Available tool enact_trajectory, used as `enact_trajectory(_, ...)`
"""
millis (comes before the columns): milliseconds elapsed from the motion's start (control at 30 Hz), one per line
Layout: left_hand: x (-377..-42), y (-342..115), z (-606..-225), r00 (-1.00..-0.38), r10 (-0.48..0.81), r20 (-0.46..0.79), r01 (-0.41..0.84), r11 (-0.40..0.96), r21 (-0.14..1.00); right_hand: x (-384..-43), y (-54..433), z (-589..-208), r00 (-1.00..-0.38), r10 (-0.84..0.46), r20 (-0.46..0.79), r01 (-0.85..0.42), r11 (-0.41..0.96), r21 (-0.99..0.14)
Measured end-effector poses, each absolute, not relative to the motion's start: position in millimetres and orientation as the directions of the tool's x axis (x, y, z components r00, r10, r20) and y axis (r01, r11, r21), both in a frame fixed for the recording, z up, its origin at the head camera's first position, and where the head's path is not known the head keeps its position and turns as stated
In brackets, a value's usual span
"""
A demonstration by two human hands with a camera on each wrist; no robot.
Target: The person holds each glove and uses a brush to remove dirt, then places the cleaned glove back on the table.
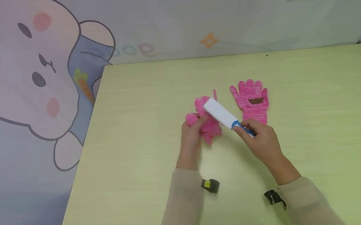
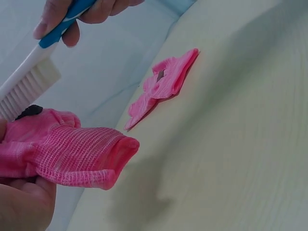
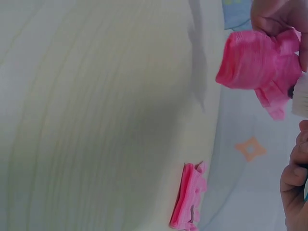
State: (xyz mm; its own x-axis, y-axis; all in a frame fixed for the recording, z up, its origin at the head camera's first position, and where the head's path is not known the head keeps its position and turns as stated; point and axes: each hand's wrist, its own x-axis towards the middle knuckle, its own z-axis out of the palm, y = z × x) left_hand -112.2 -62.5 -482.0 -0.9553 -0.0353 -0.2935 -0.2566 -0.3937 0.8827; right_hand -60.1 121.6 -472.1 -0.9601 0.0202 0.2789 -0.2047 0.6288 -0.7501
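My left hand (image 1: 192, 136) grips a pink knitted glove (image 1: 210, 126) above the table, its open cuff (image 2: 91, 154) facing right in the left wrist view. A dark patch (image 2: 30, 111) shows on this glove. In my right hand (image 1: 262, 141) is a white brush (image 1: 220, 113) with a blue handle, fingers and thumb curled round the handle. The brush's pale bristles (image 2: 33, 86) face the glove, right at the dark patch. A second pink glove (image 1: 254, 111) lies flat on the table, fingers pointing away, with a brown mark (image 1: 256, 101) across it.
The pale wooden table (image 1: 113, 157) ends at a printed cloth backdrop (image 1: 166, 17) behind and to the left. Black straps with small devices hang at both wrists, one at the left wrist (image 1: 210, 185) and one at the right (image 1: 274, 198).
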Motion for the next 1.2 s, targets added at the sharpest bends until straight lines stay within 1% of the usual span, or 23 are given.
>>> enact_trajectory(200,-109.9,-63.4,-479.4,-0.957,-0.068,-0.283,-0.231,-0.418,0.879,-60.5,122.6,-472.0,-0.94,0.099,0.327,-0.178,0.675,-0.716)
enact_trajectory(367,-109.2,-64.2,-477.9,-0.96,-0.083,-0.268,-0.218,-0.38,0.899,-60.5,128.5,-472.3,-0.936,0.158,0.314,-0.141,0.65,-0.746)
enact_trajectory(467,-109.3,-64.2,-479.6,-0.965,-0.085,-0.249,-0.207,-0.34,0.917,-59.8,127.7,-471.6,-0.943,0.142,0.302,-0.156,0.613,-0.774)
enact_trajectory(567,-108.1,-63.3,-480.7,-0.968,-0.063,-0.241,-0.211,-0.306,0.928,-58.6,123.9,-470.9,-0.953,0.09,0.29,-0.181,0.598,-0.781)
enact_trajectory(667,-106.8,-62.3,-479.4,-0.972,-0.049,-0.231,-0.21,-0.27,0.94,-58.2,121.3,-471.6,-0.956,0.064,0.286,-0.187,0.618,-0.763)
enact_trajectory(767,-105.6,-62.5,-477.5,-0.974,-0.056,-0.219,-0.199,-0.247,0.948,-58.6,122.3,-472.9,-0.953,0.087,0.29,-0.168,0.644,-0.746)
enact_trajectory(900,-105.5,-63.6,-476.8,-0.976,-0.076,-0.206,-0.181,-0.247,0.952,-59.7,126.9,-474.9,-0.95,0.131,0.285,-0.135,0.649,-0.749)
enact_trajectory(1033,-106.2,-63.6,-478.0,-0.977,-0.082,-0.195,-0.172,-0.228,0.958,-60.0,128.2,-474.7,-0.946,0.154,0.285,-0.135,0.613,-0.779)
enact_trajectory(1200,-107.0,-61.5,-480.6,-0.98,-0.059,-0.188,-0.166,-0.26,0.951,-59.3,123.3,-472.6,-0.955,0.092,0.283,-0.179,0.585,-0.791)
